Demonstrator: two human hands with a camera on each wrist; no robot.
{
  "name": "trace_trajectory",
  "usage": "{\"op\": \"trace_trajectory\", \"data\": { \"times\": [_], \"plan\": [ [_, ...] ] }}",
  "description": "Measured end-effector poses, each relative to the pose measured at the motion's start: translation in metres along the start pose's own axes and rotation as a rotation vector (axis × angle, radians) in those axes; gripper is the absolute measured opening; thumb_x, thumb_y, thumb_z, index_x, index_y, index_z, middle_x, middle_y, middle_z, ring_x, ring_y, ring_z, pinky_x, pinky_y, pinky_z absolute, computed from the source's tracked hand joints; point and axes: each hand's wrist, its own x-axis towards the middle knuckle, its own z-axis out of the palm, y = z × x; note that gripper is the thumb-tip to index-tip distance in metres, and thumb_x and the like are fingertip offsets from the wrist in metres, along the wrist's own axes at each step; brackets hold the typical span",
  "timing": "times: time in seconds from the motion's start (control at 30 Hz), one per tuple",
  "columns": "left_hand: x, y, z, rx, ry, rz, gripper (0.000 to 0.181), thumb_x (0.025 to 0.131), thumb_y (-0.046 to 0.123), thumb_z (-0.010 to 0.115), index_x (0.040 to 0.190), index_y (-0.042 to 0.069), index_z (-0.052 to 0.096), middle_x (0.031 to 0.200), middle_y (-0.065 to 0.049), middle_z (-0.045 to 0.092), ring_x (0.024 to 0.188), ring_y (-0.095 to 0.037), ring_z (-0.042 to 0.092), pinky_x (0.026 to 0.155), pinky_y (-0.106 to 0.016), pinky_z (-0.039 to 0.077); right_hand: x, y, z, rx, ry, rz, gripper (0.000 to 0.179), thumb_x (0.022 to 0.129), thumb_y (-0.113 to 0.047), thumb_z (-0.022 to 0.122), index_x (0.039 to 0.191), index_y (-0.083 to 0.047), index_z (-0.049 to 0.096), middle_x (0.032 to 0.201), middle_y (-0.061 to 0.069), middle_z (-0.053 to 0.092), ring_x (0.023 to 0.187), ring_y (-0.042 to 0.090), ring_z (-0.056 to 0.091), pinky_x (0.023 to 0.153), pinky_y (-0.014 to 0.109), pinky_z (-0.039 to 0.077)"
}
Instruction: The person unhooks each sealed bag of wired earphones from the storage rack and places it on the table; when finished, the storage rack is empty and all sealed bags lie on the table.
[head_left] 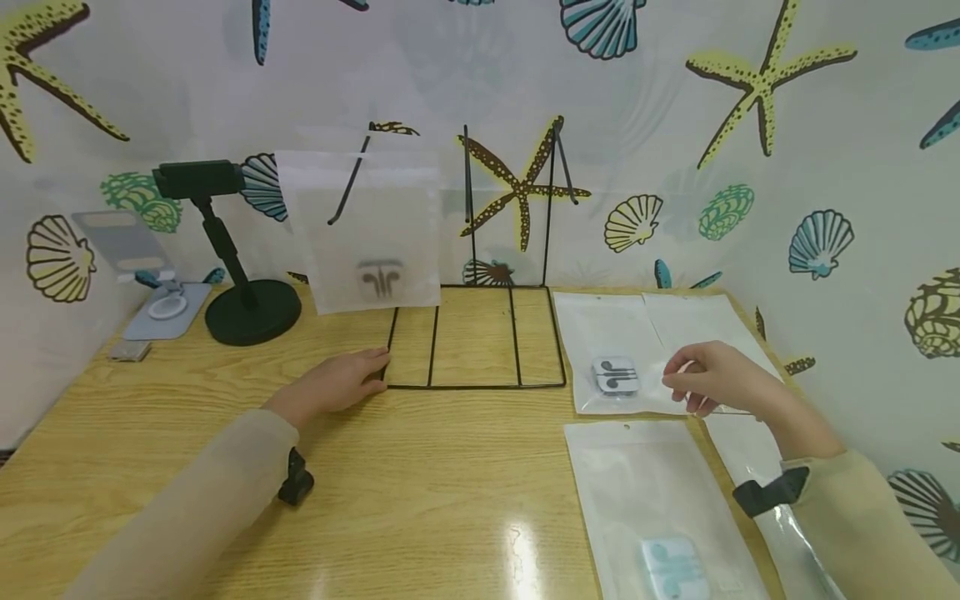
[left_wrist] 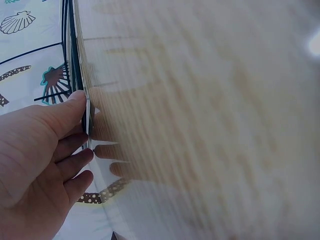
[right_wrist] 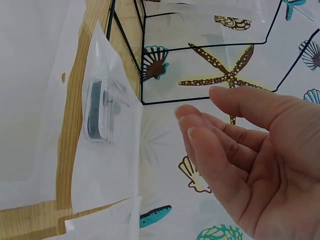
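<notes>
Head view shows the tabletop [head_left: 450, 483] with the black wire rack [head_left: 474, 387] toward its far side, hooks raised against the patterned wall. The hung bag [head_left: 360, 217] hangs at the rack's left. On the right, the front bag [head_left: 630, 483] lies flat, closest to the person; beyond it the back bag [head_left: 600, 329] lies just right of the rack, its long axis running roughly away from the person toward the wall, with a plain bag [head_left: 693, 321] along its right side. The right hand [head_left: 716, 379] is much the nearer to the back bag: its fingers hang by the bag's right part, so most of that bag lies to their left. Those fingers are loosely bent, thumb a little apart, holding nothing, and the right wrist view shows a gap between them and the bag. The left hand [head_left: 333, 383] is at the rack's near left corner, well apart from the back bag, its fingers loosely extended with their tips against the rack's left side. Smallest, the white case [head_left: 616, 377] is inside the back bag, toward the end closer to the person, just left of the right hand's fingers
</notes>
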Motion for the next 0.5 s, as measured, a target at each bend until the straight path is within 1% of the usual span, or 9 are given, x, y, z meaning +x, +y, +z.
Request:
{"op": "trace_trajectory", "data": {
  "times": [0.13, 0.2, 0.3, 0.5],
  "plan": [
    [0.000, 0.000, 0.000, 0.000, 0.007, 0.001, 0.054, 0.096, 0.020, 0.052, 0.139, -0.008, 0.033, 0.142, -0.027, 0.029, 0.128, -0.040, 0.030, 0.102, -0.050, 0.030, 0.013, -0.010, 0.002, -0.017, 0.007, -0.021, 0.026, 0.090, -0.019, 0.061, 0.104, 0.004, 0.058, 0.079, 0.011, 0.063, 0.062, 0.021, 0.059, 0.058, 0.032, 0.054],
    [-0.001, -0.001, 0.000, 0.004, 0.013, 0.004, 0.054, 0.096, 0.020, 0.052, 0.138, -0.008, 0.033, 0.142, -0.027, 0.030, 0.128, -0.040, 0.030, 0.102, -0.050, 0.030, 0.020, -0.016, 0.004, -0.029, 0.005, -0.041, 0.026, 0.090, -0.019, 0.061, 0.104, 0.004, 0.058, 0.078, 0.010, 0.063, 0.061, 0.021, 0.059, 0.058, 0.032, 0.054],
    [-0.001, -0.001, 0.000, 0.005, 0.015, 0.011, 0.054, 0.096, 0.020, 0.052, 0.138, -0.008, 0.033, 0.142, -0.027, 0.030, 0.128, -0.040, 0.030, 0.102, -0.050, 0.030, 0.031, -0.024, 0.006, -0.038, 0.001, -0.050, 0.025, 0.090, -0.018, 0.061, 0.104, 0.003, 0.059, 0.077, 0.009, 0.063, 0.061, 0.021, 0.059, 0.058, 0.031, 0.054],
    [-0.002, 0.000, 0.000, 0.006, 0.010, 0.013, 0.054, 0.096, 0.020, 0.051, 0.138, -0.009, 0.033, 0.141, -0.027, 0.030, 0.128, -0.040, 0.030, 0.102, -0.050, 0.029, 0.052, -0.040, 0.011, -0.035, 0.001, -0.094, 0.022, 0.090, -0.016, 0.061, 0.103, 0.001, 0.060, 0.078, 0.011, 0.064, 0.064, 0.026, 0.061, 0.057, 0.032, 0.054]
  ]
}}
